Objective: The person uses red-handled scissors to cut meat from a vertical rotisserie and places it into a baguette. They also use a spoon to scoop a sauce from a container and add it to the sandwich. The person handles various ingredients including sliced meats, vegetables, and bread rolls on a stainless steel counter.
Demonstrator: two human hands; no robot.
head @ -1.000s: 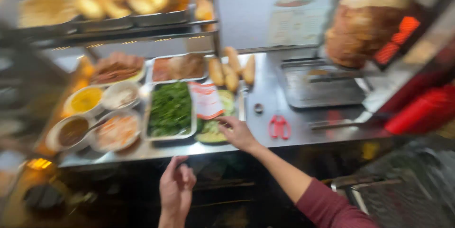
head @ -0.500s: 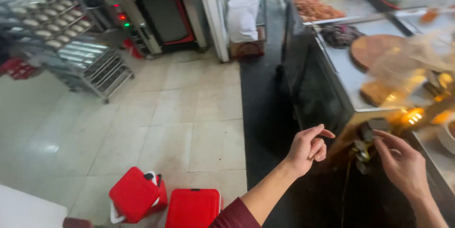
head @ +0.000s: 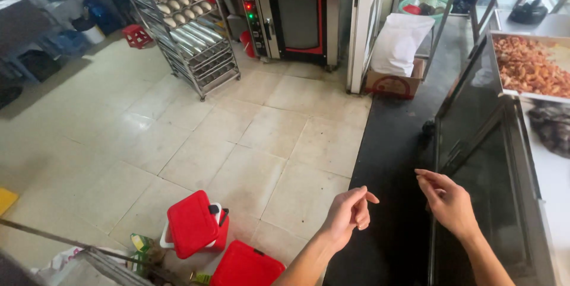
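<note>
A: Left to right. Far left we have the tall bakery rack (head: 184,19) with trays of pale dough pieces, then the black oven (head: 297,16) with red trim behind it. Tiled floor (head: 178,137) between.

B: Bottom left, a red-lidded bucket (head: 193,229) and beside it a second red lid (head: 246,265), both on the floor. Some small green packets near them, too blurred to name.

A: Middle back, a white sack (head: 399,42) standing in a cardboard box (head: 395,84) by the door frame.

B: Hands. Our left hand (head: 349,213) hangs over the dark mat (head: 392,161), fingers loosely curled, holding nothing. Our right hand (head: 449,203) is just beside the glass-fronted edge of the steel desk (head: 549,173), fingers half bent, also holding nothing, touching nothing we can see.

A: Change note: a second ago we faced the desk with its bowls and greens tray, right hand down on the steel. Half a second ago the view had already swung to the floor. Now it has turned further, and both hands are off the desk and in the air, well apart from the red bucket.

B: So nothing is in grip; the nearest thing to the hands is the desk edge on the right.

A: Far right, a tray of reddish-brown fried pieces (head: 528,66) on the desk.
</note>
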